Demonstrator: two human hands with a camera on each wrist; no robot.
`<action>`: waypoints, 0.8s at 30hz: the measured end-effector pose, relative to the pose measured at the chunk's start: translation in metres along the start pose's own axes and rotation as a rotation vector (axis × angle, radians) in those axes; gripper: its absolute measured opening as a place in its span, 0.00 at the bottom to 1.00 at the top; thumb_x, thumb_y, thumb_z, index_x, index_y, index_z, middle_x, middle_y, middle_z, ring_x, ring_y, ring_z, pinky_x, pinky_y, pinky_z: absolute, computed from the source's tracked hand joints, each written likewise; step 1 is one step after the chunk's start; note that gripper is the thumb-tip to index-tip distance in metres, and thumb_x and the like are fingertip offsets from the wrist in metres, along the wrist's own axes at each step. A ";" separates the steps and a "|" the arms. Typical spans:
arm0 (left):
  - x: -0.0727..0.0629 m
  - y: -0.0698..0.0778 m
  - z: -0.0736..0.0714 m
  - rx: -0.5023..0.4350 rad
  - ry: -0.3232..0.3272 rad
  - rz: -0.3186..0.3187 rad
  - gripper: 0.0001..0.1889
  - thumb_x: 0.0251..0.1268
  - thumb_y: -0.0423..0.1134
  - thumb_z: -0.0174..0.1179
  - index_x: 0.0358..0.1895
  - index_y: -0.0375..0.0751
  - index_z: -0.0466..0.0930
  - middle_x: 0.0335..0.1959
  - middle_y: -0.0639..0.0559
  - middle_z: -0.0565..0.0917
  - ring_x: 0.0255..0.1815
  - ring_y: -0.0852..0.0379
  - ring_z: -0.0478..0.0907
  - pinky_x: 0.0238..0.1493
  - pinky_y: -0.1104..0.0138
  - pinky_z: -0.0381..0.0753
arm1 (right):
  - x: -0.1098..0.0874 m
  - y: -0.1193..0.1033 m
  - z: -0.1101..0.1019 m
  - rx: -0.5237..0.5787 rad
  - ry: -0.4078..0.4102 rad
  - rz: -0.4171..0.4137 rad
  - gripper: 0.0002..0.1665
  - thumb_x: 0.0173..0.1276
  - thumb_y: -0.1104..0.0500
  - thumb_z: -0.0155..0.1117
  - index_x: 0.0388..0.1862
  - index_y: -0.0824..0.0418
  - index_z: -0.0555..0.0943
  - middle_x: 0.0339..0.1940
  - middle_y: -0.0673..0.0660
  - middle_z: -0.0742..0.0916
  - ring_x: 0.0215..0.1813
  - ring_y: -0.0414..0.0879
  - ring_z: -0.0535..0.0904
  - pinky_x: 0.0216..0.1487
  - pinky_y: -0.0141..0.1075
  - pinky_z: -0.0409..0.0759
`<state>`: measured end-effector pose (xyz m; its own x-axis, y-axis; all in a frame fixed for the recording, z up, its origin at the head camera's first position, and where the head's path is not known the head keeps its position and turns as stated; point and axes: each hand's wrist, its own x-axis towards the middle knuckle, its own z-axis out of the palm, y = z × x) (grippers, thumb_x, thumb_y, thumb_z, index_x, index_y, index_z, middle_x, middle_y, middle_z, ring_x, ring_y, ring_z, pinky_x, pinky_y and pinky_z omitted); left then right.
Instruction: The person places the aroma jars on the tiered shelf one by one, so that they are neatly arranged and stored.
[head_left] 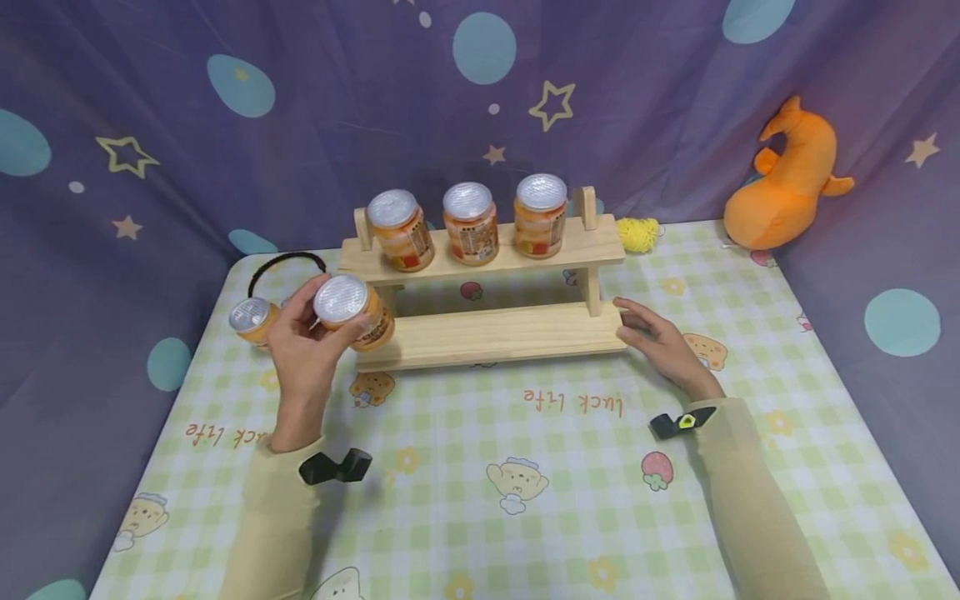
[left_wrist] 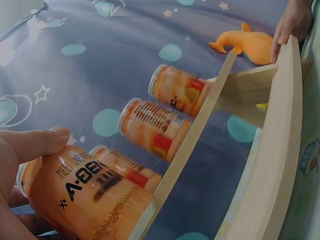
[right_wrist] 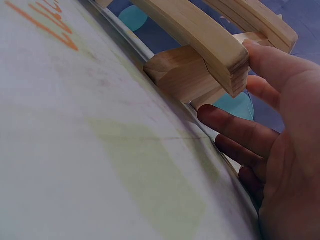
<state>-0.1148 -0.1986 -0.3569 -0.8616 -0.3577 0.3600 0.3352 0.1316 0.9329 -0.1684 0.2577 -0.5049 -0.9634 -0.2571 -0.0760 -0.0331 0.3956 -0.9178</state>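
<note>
My left hand (head_left: 307,346) grips an orange can (head_left: 377,327) with a pale, shiny lid, thumb on one side and fingers round the other. In the head view the can is tilted and overlaps the left end of a two-tier wooden rack (head_left: 495,333); dark lettering shows on its label in the left wrist view. Three similar cans (head_left: 474,237) stand in a row on the upper shelf. My right hand (head_left: 663,346) is at the right end of the lower shelf, its fingertips touching the board end (right_wrist: 232,70), fingers fairly straight.
Behind my left hand, another orange can (head_left: 250,317) stands on the checked tablecloth (head_left: 465,442), near a dark curved band (head_left: 281,258). A yellow yarn ball (head_left: 637,235) sits by the rack's right end. An orange plush toy (head_left: 787,183) is at the back right, against the purple curtain (head_left: 660,108).
</note>
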 end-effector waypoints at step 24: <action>-0.009 -0.004 0.048 0.082 -0.164 -0.047 0.35 0.44 0.22 0.75 0.63 0.34 0.78 0.47 0.65 0.84 0.47 0.67 0.81 0.45 0.76 0.80 | 0.001 0.001 0.000 -0.003 0.000 -0.004 0.35 0.77 0.48 0.57 0.80 0.46 0.61 0.72 0.62 0.76 0.63 0.29 0.71 0.61 0.25 0.71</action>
<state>-0.1262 -0.1518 -0.3633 -0.9283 -0.2108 0.3063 0.2669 0.1959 0.9436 -0.1691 0.2584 -0.5058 -0.9633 -0.2586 -0.0718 -0.0383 0.3972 -0.9169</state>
